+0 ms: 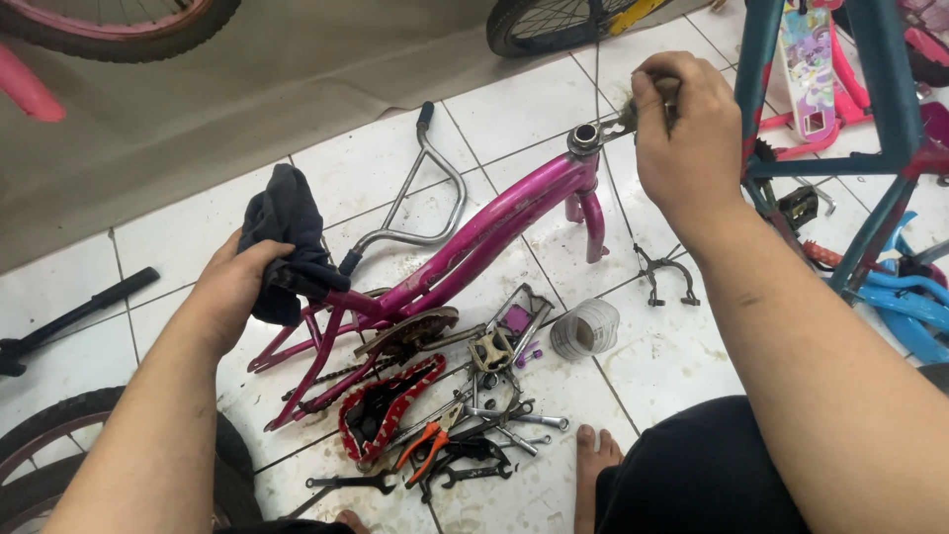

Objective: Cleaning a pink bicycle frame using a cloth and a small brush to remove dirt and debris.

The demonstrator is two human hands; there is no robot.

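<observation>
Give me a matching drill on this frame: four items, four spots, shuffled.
Items:
1. dark rag
2. wrench
3. orange pliers
4. handlebar

Places:
A. on tiles behind the pink frame
B. in the left hand
C. in the tool pile by the foot
D. in the right hand, at the head tube

Pairs: 1-B, 2-D, 3-C, 4-A

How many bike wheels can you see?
3, each only partly in view: one tyre at top left, one at top middle, one at bottom left under the left arm. More may be hidden off-frame.
</observation>
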